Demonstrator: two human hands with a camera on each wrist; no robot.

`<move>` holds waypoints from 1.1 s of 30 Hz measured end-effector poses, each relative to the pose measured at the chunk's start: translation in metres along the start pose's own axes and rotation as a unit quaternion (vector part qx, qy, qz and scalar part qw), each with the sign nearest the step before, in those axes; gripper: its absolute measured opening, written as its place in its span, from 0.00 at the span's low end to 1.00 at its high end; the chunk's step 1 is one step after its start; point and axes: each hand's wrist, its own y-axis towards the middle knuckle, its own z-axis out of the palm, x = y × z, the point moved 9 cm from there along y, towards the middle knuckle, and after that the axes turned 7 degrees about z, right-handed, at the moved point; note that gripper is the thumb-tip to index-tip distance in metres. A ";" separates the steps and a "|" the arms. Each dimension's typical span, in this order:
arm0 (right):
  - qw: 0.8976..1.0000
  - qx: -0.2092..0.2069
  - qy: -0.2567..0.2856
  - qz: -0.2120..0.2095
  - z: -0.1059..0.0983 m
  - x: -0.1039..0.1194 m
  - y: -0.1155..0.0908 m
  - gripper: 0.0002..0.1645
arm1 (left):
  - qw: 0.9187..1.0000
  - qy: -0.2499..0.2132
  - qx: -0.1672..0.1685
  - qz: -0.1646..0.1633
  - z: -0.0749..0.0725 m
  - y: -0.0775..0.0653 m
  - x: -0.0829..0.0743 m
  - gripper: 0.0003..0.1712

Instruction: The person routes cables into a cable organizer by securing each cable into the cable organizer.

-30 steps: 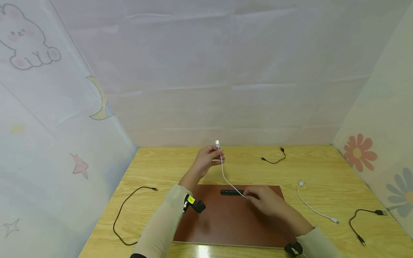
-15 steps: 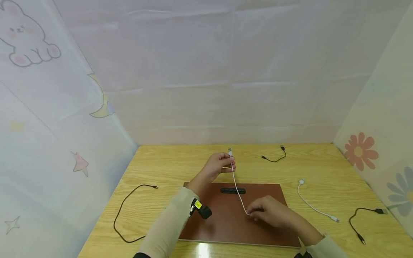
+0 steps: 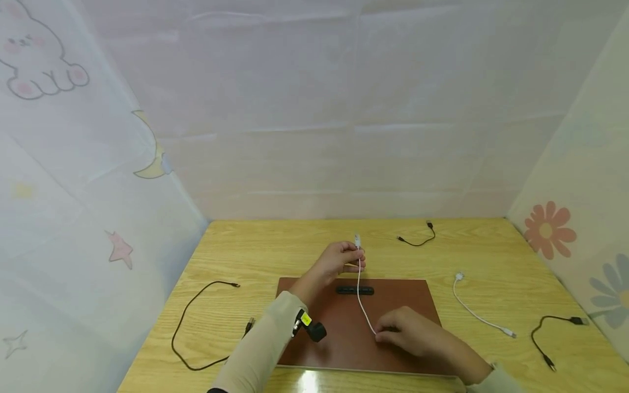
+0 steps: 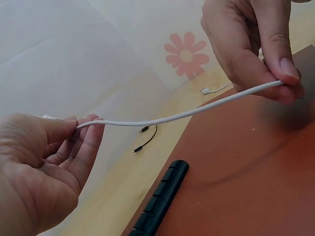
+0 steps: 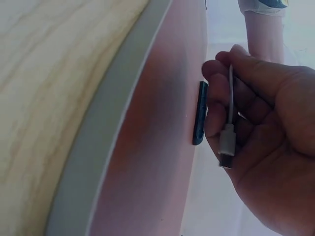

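Note:
A thin white USB cable [image 3: 362, 311] hangs between my two hands, bowed slightly, above the brown board [image 3: 339, 338]. My left hand [image 3: 338, 261] pinches it just below the USB plug [image 3: 357, 240], which points up and away. Nearer to me, my right hand [image 3: 405, 330] pinches the cable between thumb and fingertips. In the right wrist view, the cable's smaller end plug [image 5: 227, 141] lies along that hand's curled fingers, metal tip exposed. A dark slotted cable holder [image 4: 165, 196] sits on the board close to its far edge, and the cable crosses it in the head view.
On the wooden table [image 3: 236, 245], a long black cable [image 3: 178, 327] curves at left, partly hidden under my left sleeve [image 3: 262, 341]. A short black cable [image 3: 420, 244] lies at the back. To the right are a white cable [image 3: 474, 315] and another black cable [image 3: 536, 341].
Both hands have shifted right and closer to me, bringing the white cable along. It now runs more nearly straight toward me. A black plug beside my left sleeve has come into view.

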 end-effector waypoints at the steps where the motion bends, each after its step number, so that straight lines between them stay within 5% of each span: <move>1: 1.000 0.003 0.005 0.006 0.002 -0.001 0.000 0.06 | 1.000 0.003 0.001 -0.002 0.001 0.000 0.001 0.06; 6: 0.999 0.003 0.017 0.041 0.005 -0.009 -0.002 0.03 | 1.000 0.015 0.004 -0.009 0.005 -0.002 0.008 0.06; 17: 0.999 -0.005 -0.012 0.037 0.004 -0.009 -0.006 0.10 | 0.999 0.007 0.030 -0.024 0.013 -0.006 0.016 0.05; 25: 0.999 -0.031 -0.003 0.011 0.003 -0.006 -0.008 0.11 | 0.999 0.008 0.037 -0.032 0.016 -0.010 0.022 0.04; 33: 0.998 -0.012 -0.058 -0.017 0.011 0.006 -0.008 0.18 | 0.998 0.030 0.033 -0.033 0.014 -0.011 0.028 0.06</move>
